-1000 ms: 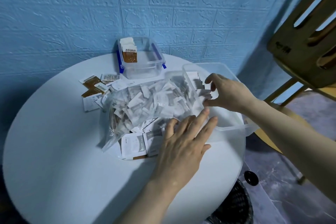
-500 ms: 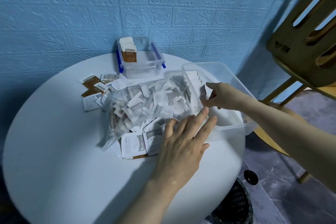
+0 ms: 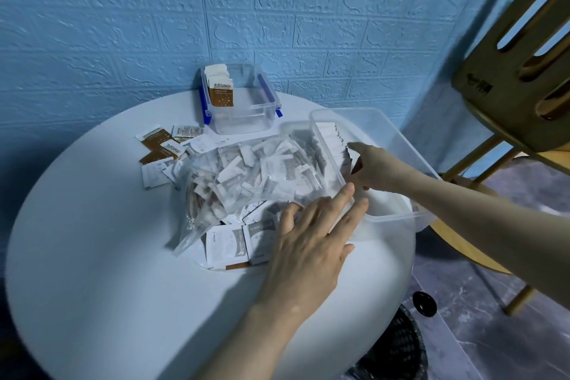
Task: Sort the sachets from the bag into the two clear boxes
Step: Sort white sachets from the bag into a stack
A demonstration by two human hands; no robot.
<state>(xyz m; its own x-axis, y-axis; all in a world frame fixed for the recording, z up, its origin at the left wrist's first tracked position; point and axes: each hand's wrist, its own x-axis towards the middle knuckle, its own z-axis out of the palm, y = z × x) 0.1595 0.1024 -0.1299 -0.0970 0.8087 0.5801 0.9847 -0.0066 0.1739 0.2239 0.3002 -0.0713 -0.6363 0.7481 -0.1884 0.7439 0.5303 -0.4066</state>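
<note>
The right hand [image 3: 374, 168] has dropped lower into the large clear box [image 3: 398, 219] at centre right, fingers curled against the standing row of white sachets [image 3: 331, 140] — tidying them, it seems, though whether it pinches one I cannot tell. The left hand [image 3: 311, 244] stays spread flat over loose sachets beside the bag [image 3: 246, 176], mid-frame — unchanged from before.

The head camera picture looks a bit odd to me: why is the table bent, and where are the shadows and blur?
Head view: the wide lens bows the round table; the left hand throws a dark shadow toward the table's near edge; the chair at the right edge looks smeared; the bag shows faint sheen.
</note>
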